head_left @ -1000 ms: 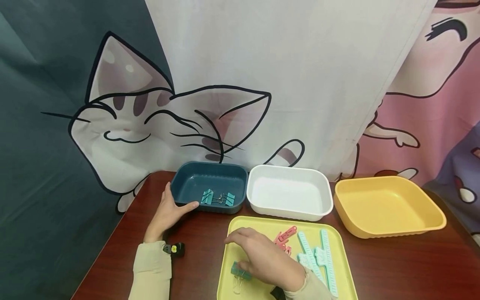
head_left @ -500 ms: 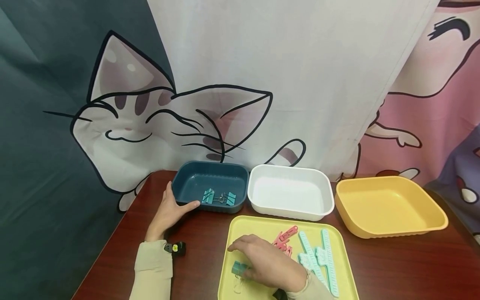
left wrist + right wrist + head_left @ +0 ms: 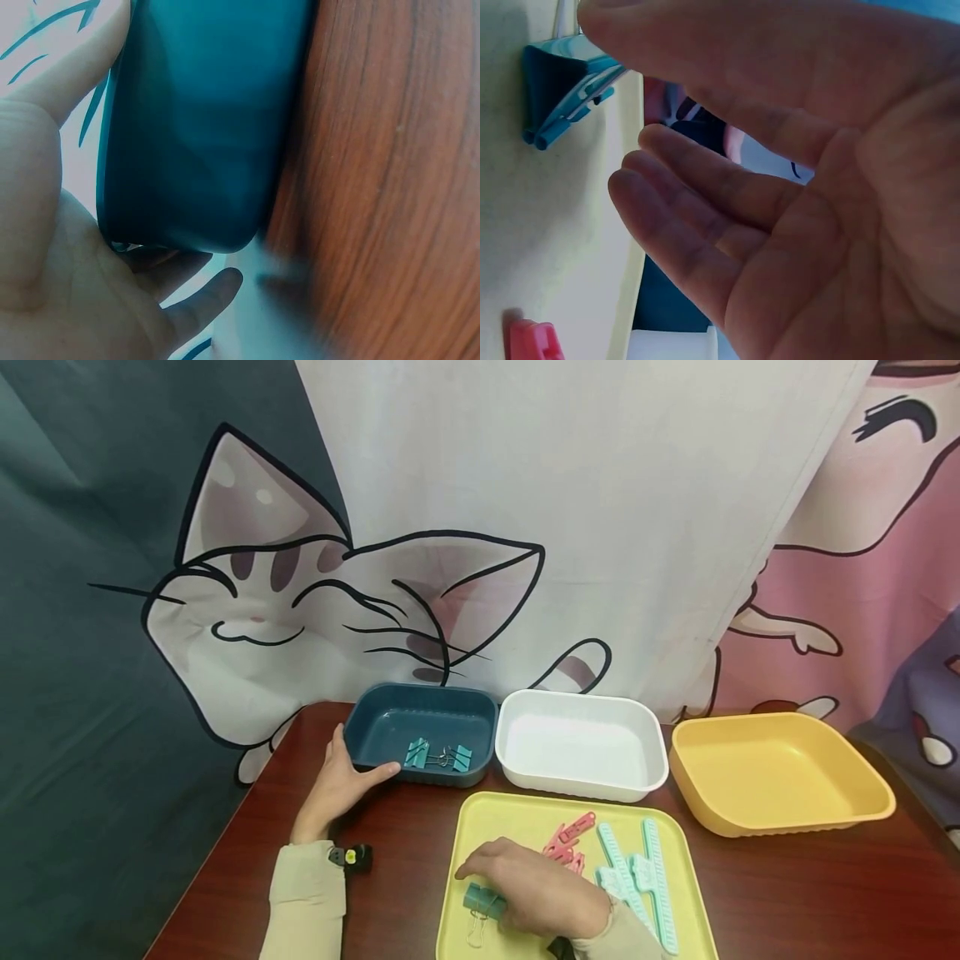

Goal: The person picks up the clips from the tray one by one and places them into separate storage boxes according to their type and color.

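Observation:
My left hand (image 3: 335,789) holds the left front corner of a dark blue bin (image 3: 420,696), with the thumb along its front rim and the fingers at its left end. Inside that bin lie teal binder clips (image 3: 460,758). Over the yellow tray (image 3: 468,814), my right hand (image 3: 540,889) is loosely bent, palm down. Its thumb tip overlaps a larger teal binder clip (image 3: 480,900) whose wire handle points toward me. In the right wrist view, the fingers (image 3: 679,225) stand apart from this binder clip (image 3: 555,90), and nothing lies between them and the thumb.
On the tray, pink clips (image 3: 573,831) and long mint sealing clips (image 3: 660,893) lie right of the hand. A white bin (image 3: 577,785) stands beside the blue one, and a yellow bin (image 3: 780,822) farther right. A printed cloth (image 3: 637,527) hangs behind the table (image 3: 787,893).
Over the last second, my right hand has shifted slightly, and more of the larger binder clip shows beside its thumb. The left hand keeps its place on the blue bin.

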`<state>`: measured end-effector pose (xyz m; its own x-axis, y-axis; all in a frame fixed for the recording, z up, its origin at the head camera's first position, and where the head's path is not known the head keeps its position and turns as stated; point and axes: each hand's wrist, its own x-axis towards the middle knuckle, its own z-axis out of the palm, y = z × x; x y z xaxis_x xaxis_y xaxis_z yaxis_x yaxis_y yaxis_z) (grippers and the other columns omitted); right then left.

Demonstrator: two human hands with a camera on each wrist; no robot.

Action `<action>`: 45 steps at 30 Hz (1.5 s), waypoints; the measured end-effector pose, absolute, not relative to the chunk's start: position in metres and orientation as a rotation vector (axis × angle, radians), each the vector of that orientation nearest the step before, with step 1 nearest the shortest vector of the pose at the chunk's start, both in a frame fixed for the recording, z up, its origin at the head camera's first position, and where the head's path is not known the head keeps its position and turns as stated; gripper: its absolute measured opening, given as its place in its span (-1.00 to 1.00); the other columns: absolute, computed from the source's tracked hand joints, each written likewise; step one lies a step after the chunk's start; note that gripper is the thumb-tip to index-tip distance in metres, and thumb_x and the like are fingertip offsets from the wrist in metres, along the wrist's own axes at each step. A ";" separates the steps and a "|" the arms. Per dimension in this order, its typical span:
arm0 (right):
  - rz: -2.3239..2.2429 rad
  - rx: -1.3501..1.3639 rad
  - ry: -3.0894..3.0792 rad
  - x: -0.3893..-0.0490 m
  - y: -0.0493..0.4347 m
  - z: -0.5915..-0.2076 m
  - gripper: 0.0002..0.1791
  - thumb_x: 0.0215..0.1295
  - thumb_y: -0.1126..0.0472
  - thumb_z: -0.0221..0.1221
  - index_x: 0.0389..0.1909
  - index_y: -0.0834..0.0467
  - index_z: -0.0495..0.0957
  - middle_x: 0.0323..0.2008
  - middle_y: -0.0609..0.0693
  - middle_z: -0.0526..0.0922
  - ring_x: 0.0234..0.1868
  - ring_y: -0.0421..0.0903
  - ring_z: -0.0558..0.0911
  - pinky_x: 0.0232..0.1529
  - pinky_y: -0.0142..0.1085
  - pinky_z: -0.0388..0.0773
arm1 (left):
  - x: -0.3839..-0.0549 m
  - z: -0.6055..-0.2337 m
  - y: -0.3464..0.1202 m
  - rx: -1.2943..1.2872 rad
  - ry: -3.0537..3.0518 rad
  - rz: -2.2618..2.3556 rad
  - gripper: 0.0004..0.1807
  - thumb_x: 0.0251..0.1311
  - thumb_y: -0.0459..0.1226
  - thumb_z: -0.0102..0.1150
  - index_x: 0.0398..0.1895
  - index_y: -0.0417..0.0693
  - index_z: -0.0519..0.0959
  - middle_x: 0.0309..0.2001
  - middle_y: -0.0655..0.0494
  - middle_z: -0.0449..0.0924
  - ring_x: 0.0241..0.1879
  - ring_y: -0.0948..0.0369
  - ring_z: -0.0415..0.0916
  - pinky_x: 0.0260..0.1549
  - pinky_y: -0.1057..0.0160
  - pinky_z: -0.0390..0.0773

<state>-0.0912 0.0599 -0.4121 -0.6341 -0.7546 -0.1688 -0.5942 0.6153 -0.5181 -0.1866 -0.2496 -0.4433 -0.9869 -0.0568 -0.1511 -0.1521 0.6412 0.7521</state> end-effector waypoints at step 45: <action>-0.608 -1.204 2.484 -0.093 0.057 -0.426 -0.42 -0.08 0.60 0.39 -0.06 -0.01 0.72 -0.12 -0.26 0.68 -0.05 -0.36 0.58 0.06 -0.39 0.55 | -0.188 -0.447 -0.251 -0.153 2.753 1.303 0.41 0.09 0.18 0.38 0.59 -0.16 -0.49 0.57 -0.34 -0.31 0.44 -0.28 -0.04 0.30 -0.42 0.09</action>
